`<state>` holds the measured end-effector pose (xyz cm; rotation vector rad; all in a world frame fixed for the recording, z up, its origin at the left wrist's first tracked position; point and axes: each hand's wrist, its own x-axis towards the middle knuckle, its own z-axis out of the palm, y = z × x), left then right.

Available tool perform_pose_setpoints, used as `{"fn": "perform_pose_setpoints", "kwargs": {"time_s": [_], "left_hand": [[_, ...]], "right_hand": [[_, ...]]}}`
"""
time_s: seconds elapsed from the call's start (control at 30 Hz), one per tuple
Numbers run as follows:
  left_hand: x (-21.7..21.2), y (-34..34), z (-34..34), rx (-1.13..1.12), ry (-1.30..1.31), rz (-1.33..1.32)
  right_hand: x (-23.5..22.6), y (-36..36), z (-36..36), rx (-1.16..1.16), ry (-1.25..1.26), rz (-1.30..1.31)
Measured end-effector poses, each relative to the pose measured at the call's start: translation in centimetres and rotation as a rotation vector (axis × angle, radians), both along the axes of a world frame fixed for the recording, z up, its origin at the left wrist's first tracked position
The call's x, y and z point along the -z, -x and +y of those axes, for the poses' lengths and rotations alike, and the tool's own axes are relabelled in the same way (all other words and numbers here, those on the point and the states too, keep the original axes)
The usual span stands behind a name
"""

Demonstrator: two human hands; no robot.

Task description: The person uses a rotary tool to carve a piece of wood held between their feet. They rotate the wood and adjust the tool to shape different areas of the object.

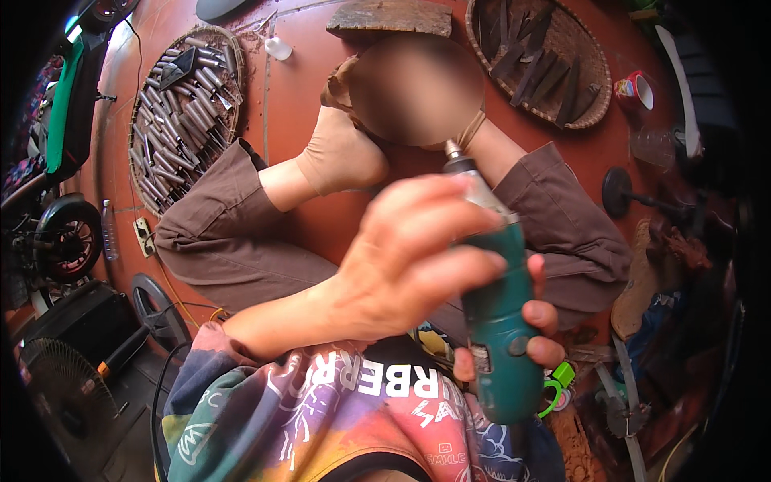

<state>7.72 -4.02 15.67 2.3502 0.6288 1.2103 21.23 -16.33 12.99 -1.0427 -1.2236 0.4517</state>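
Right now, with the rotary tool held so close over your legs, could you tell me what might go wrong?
The green rotary tool, gripped by both the left hand and right hand, has its bit tip pointing toward the bare feet; a slip could probably nick them. Its cord seems to trail down past the lap and might snag.

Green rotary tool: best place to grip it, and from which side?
Grip the thick green body of the rotary tool around its middle, coming from the side, as the left hand and right hand wrap it now. The barrel is wide and round there; the narrow silver nose and bit stay free.
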Motion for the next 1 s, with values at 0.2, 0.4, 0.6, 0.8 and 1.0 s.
{"fn": "perform_pose_setpoints", "kwargs": {"time_s": [0.2, 0.4, 0.6, 0.8, 1.0], "left_hand": [[5.6, 3.1, 3.3, -0.660, 0.237, 0.002], [8.4, 0.7, 6.7, -0.651, 0.301, -0.139], [4.1, 3.6, 0.9, -0.502, -0.185, 0.102], [0.0, -0.1, 0.6, 0.089, -0.247, 0.247], [1.8, -1.5, 3.2, 0.367, -0.200, 0.211]], "right_hand": [[1.4, -3.7, 0.8, -0.016, -0.005, -0.043], [0.9, -3.9, 0.8, 0.052, -0.037, -0.114], [0.9, -3.5, 0.9, -0.024, -0.070, -0.190], [-0.1, -0.3, 2.5, -0.161, -0.062, -0.024], [0.2, 0.0, 2.2, -0.251, -0.055, 0.050]]}}
